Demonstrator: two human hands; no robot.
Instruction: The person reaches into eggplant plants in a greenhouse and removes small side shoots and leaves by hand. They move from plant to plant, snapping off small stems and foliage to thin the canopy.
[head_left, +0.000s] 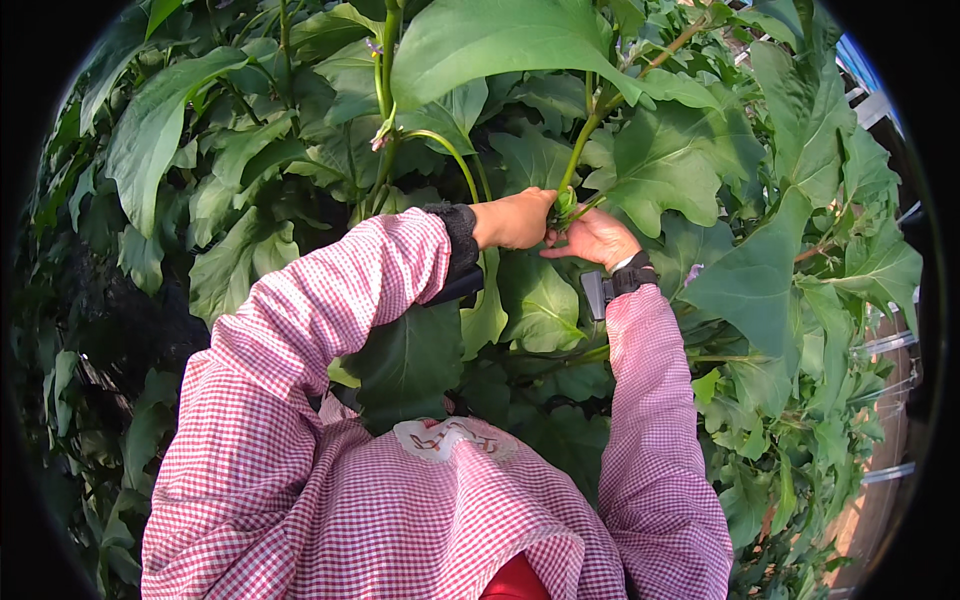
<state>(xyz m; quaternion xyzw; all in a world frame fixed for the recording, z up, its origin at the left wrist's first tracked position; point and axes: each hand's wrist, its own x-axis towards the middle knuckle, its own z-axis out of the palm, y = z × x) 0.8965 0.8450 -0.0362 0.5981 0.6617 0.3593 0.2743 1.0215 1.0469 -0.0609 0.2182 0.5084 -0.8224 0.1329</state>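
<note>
Both hands meet at a branching green stem (576, 154) of what looks like an eggplant plant. My left hand (517, 218) is closed at the stem, back of the hand up, its fingertips mostly hidden. Against it from the right, my right hand (602, 238) has its palm turned partly up and its fingers curled at a small bunch of green shoots (562, 210). The leaf bunch hides some of those fingers. A broad lobed leaf (667, 165) spreads just beyond my right hand, and a paler leaf (546, 306) hangs below both hands.
Dense foliage surrounds my arms. A large leaf (502, 49) overhangs the top. A thick upright stem (387, 82) with a drooping purple flower (379, 140) rises at left. Another purple flower (694, 274) is near my right wrist. Metal pipes (889, 472) cross the right edge.
</note>
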